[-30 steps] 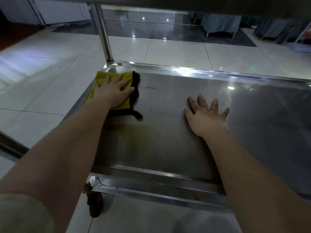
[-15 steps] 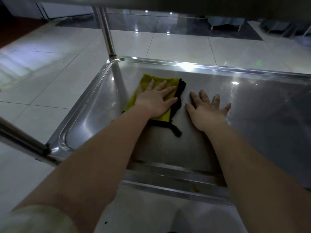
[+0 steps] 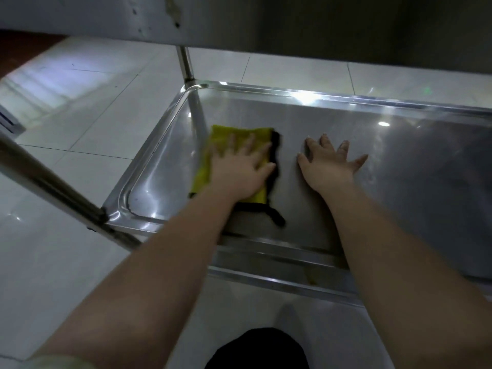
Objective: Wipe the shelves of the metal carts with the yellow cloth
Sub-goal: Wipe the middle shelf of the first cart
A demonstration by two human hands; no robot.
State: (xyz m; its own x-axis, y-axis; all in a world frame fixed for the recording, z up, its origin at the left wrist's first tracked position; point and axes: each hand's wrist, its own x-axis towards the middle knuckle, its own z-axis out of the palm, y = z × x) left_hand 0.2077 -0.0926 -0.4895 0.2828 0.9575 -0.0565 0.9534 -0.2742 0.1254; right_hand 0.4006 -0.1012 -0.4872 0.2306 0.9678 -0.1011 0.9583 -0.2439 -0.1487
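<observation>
Head view, the only one. Your left hand (image 3: 237, 171) lies flat on the yellow cloth (image 3: 226, 133), centre-left of the frame. Its fingers are straight and spread, and the palm presses the cloth down with no grip.

The cloth is on the lower shelf (image 3: 399, 169) of the metal cart (image 3: 279, 265), in the shelf's left part. It sits near the left rim but apart from it, with bare steel between. The cloth is folded. Black edging (image 3: 275, 145) runs down its right side, and a black strip pokes out toward the lower right, past your wrist.

Your right hand (image 3: 327, 166) is mid-frame, just right of the cloth, flat on bare steel. Its fingers are straight and fanned, holding nothing. The two hands are near each other, not touching.

The shelf has a raised rim, with glare spots along the far edge. An upright post (image 3: 186, 65) stands at the shelf's far-left corner, upper centre of the frame. It meets the underside of the upper shelf (image 3: 266, 20), which spans the top of the frame. A second tube (image 3: 53, 182) cuts diagonally across the left side to the near-left corner.

Pale floor tiles (image 3: 80, 115) fill the left side and the area behind the cart. There is a dark shape (image 3: 258, 350) at bottom centre; can't tell what it is. A pale sleeve edge (image 3: 61, 363) shows at the bottom left.
</observation>
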